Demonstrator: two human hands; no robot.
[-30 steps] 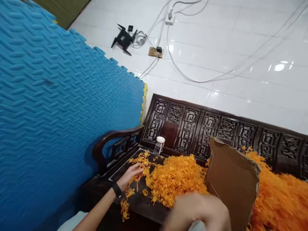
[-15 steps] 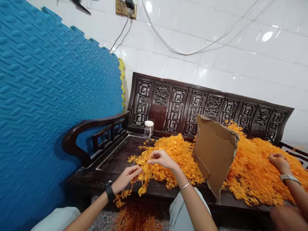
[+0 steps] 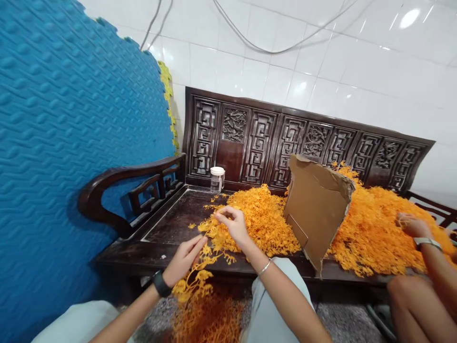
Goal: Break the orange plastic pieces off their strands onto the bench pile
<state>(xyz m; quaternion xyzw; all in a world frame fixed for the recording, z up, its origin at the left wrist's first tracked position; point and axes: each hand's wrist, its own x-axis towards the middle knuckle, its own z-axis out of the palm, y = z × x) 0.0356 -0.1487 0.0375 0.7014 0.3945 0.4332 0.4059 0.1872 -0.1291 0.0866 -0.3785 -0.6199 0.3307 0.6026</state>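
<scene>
pulling at a linked string of orange pieces point(image 3: 207, 259), the left hand point(image 3: 183, 259) pinches its lower end and the right hand point(image 3: 233, 226) its upper; a small heap point(image 3: 209, 319) lies below the fingers, while a far larger pile point(image 3: 264, 219) beyond them looks unsorted.

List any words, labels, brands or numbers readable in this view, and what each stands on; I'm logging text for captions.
None can be read.
The small jar with a white lid shows no legible label.
The cardboard sheet is plain.
The black wristband by the left hand shows no digits.
The bench back carries only carved patterns.
</scene>
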